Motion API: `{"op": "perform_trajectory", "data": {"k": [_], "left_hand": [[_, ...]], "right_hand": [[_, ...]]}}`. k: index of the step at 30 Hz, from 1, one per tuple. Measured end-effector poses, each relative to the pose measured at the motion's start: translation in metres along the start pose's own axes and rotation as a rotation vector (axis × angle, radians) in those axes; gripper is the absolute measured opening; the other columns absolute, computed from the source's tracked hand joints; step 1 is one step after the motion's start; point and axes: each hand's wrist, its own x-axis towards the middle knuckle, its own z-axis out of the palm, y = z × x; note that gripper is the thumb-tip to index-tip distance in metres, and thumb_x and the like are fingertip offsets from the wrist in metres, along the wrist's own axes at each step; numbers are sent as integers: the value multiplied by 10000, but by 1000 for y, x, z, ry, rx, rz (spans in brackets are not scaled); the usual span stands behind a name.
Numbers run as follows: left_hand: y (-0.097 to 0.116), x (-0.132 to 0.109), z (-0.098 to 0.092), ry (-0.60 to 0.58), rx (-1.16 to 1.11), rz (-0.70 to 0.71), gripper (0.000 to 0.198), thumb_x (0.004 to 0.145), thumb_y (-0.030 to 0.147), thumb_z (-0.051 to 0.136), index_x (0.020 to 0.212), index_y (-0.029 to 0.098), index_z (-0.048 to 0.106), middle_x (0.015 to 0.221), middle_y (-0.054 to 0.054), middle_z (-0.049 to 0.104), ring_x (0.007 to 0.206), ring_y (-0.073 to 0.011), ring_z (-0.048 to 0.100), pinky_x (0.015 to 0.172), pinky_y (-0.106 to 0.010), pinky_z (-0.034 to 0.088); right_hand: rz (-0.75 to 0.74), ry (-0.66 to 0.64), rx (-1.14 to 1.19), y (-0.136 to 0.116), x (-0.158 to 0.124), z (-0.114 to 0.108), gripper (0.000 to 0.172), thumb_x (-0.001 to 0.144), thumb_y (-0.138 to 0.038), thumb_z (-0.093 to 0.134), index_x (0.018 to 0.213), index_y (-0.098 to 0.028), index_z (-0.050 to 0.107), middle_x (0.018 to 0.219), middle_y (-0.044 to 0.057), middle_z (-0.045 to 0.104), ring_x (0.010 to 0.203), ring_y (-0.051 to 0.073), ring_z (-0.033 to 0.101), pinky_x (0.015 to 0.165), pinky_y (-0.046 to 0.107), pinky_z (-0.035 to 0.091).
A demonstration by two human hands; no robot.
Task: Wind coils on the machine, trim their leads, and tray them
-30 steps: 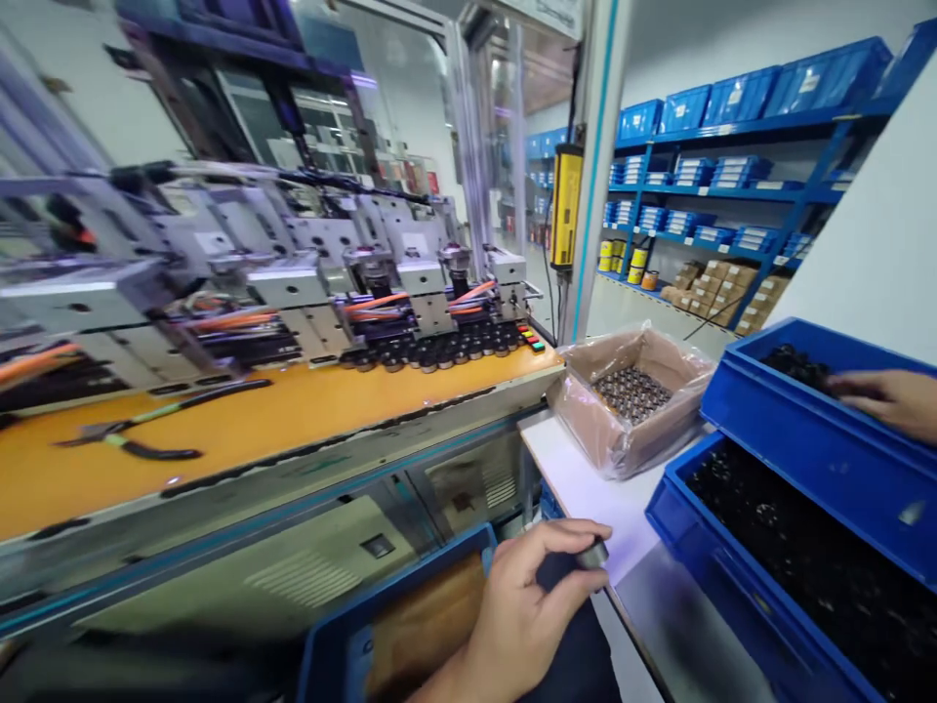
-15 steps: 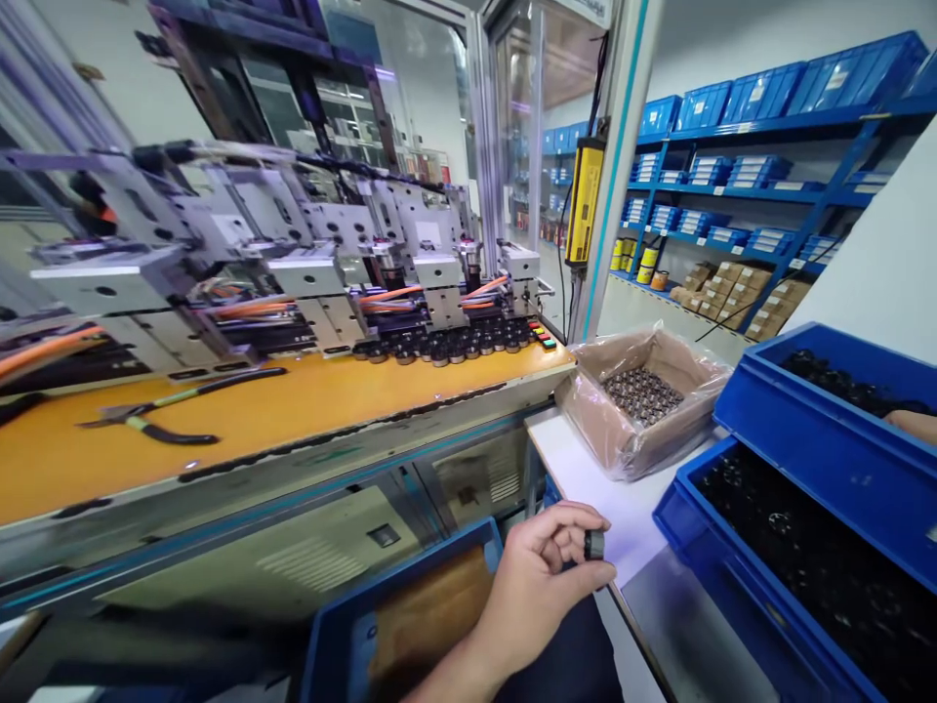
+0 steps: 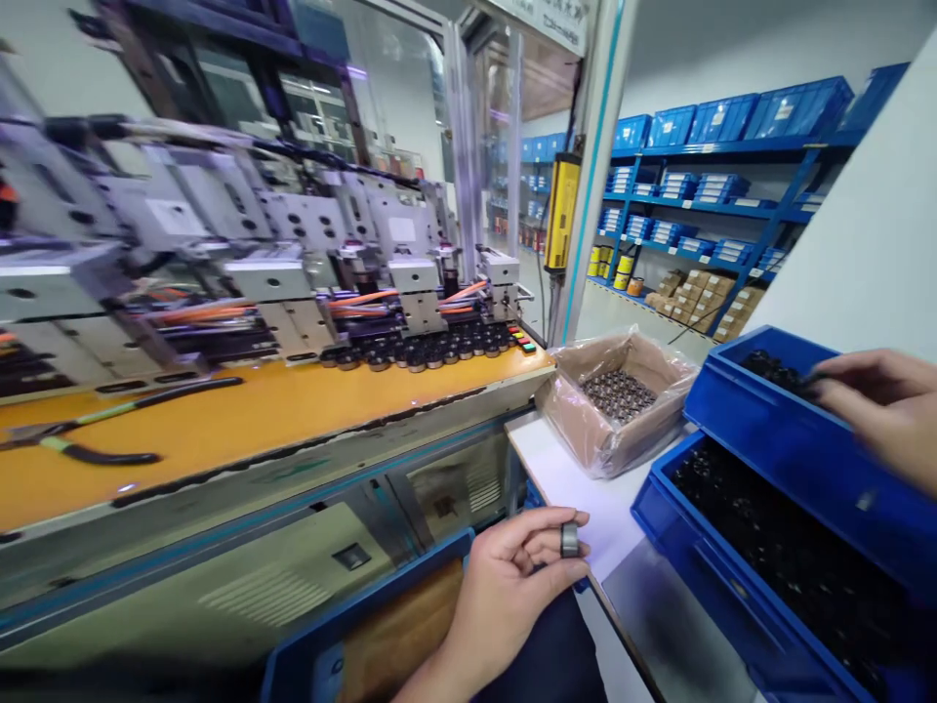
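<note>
My left hand (image 3: 505,586) pinches a small grey-and-black cylindrical part (image 3: 569,540) between thumb and fingertips, in front of the white table's edge. At the upper blue bin (image 3: 787,410), my right hand (image 3: 878,400) is closed at the fingertips on a small black part (image 3: 814,379), whose shape is blurred. More small black parts (image 3: 768,367) lie inside that bin. Beneath it stands the lower blue bin (image 3: 703,542), filled with dark pieces. An open carton (image 3: 582,425) lined with clear plastic holds many small metallic parts (image 3: 619,394).
On the orange bench (image 3: 293,410) lie pliers (image 3: 95,430) and rows of round black parts (image 3: 417,351) before the machine fixtures (image 3: 274,283). A yellow sensor bar (image 3: 562,210) is fixed to the frame post. Below my left arm sits another blue bin (image 3: 351,600).
My right hand has come further into view from the right edge, over the upper bin. The view has swung right; my left hand still holds its part.
</note>
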Motion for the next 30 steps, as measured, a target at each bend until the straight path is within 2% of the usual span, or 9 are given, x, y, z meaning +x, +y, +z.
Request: {"op": "perform_trajectory", "data": {"k": [2, 4, 7, 11, 14, 18, 21, 25, 30], "left_hand": [[0, 0, 8, -40, 50, 16, 330, 608, 62, 844, 899, 214, 807, 909, -59, 822, 745, -176, 770, 687, -206, 610], [-1, 1, 17, -85, 95, 31, 342, 613, 55, 841, 905, 230, 811, 870, -43, 824, 750, -176, 775, 693, -185, 605], [-5, 0, 28, -141, 124, 33, 360, 619, 33, 832, 907, 248, 814, 770, -11, 817, 695, -146, 768, 667, -141, 586], [-10, -2, 39, -172, 50, -1, 375, 609, 2, 822, 889, 252, 811, 686, 16, 798, 611, -119, 746, 614, -124, 577], [-14, -2, 44, -187, -8, -26, 371, 620, -9, 807, 889, 247, 809, 699, 7, 801, 624, -130, 752, 609, -132, 580], [-17, -1, 44, -169, 17, 43, 394, 639, -9, 803, 919, 268, 807, 622, 35, 772, 632, -126, 752, 619, -124, 578], [-17, -1, 39, -143, 73, 93, 416, 638, -4, 810, 941, 280, 806, 675, 27, 792, 654, -126, 754, 652, -135, 585], [-15, -3, 36, -118, 109, 115, 431, 632, -8, 814, 957, 275, 809, 747, 2, 815, 655, -146, 766, 650, -150, 599], [-11, -5, 38, -130, 88, 68, 450, 591, -32, 821, 914, 281, 820, 755, -4, 815, 665, -175, 776, 635, -153, 605]], "right_hand": [[-191, -141, 269, -52, -42, 16, 66, 842, -169, 662, 882, -160, 714, 825, 64, 731, 717, 151, 682, 690, 295, 531], [-309, -302, 536, -90, -76, 37, 106, 869, -101, 600, 908, -178, 662, 822, 45, 701, 762, 145, 675, 691, 261, 549], [-340, -398, 809, -114, -107, 62, 144, 898, -95, 552, 999, -168, 625, 880, 65, 653, 812, 151, 641, 725, 278, 555], [-368, -439, 874, -112, -123, 71, 136, 923, -112, 551, 1026, -147, 633, 907, 77, 590, 831, 150, 597, 729, 279, 546], [-413, -382, 830, -108, -127, 72, 177, 920, -65, 533, 1053, -146, 618, 902, 80, 600, 840, 155, 591, 742, 288, 547], [-488, -342, 817, -107, -126, 74, 254, 882, -57, 533, 1123, -122, 582, 937, 109, 627, 874, 181, 609, 763, 321, 562], [-549, -349, 817, -105, -125, 75, 315, 861, -102, 556, 1176, -88, 557, 990, 145, 635, 912, 206, 618, 772, 354, 576], [-629, -254, 700, -103, -125, 77, 234, 917, -100, 556, 1150, -95, 571, 980, 137, 643, 907, 195, 618, 776, 348, 579], [-762, -175, 580, -101, -126, 78, 154, 943, -97, 546, 1074, -60, 619, 934, 130, 634, 873, 188, 606, 772, 332, 584]]}}
